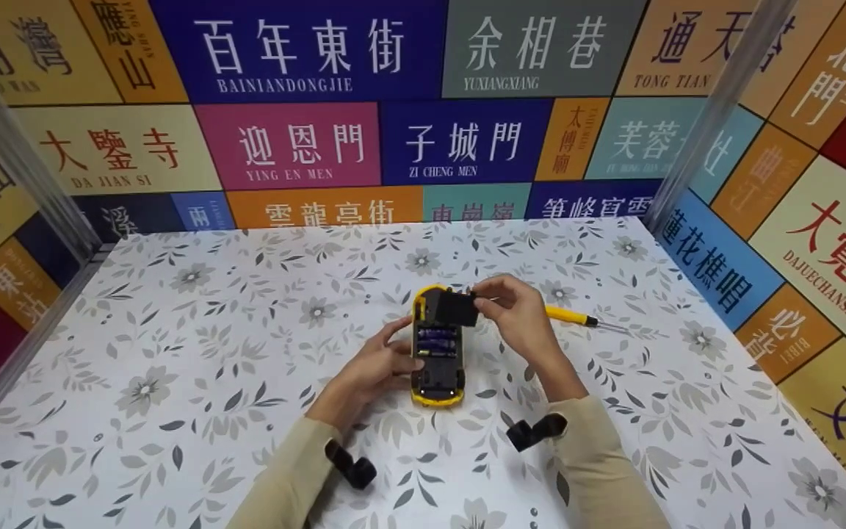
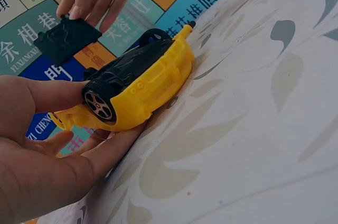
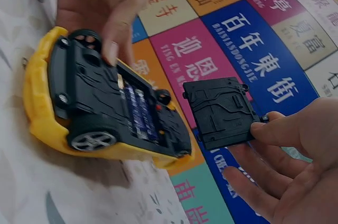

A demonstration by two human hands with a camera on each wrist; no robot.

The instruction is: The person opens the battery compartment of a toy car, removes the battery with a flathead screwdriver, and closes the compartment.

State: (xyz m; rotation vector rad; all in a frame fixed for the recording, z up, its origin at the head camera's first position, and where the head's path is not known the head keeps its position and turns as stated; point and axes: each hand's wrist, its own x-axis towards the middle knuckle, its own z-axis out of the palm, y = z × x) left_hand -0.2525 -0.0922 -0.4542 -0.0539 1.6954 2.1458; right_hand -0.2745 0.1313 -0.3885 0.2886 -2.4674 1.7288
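Note:
A yellow toy car (image 1: 438,397) lies upside down on the table, its black underside facing up. Several batteries (image 1: 436,342) sit in the uncovered compartment in its middle. My left hand (image 1: 373,365) grips the car along its left side, with the thumb on the underside near a wheel (image 2: 99,105). Between thumb and fingers, my right hand (image 1: 518,312) pinches a black battery cover (image 3: 222,112) by its edge. The cover is held apart from the car, above its far end; in the head view it hides part of the underside.
A screwdriver (image 1: 570,315) with a yellow handle lies on the table just beyond my right hand, its shaft pointing right. The table (image 1: 247,441) has a floral-patterned cover. Panels with printed signs (image 1: 313,51) stand along its back and sides.

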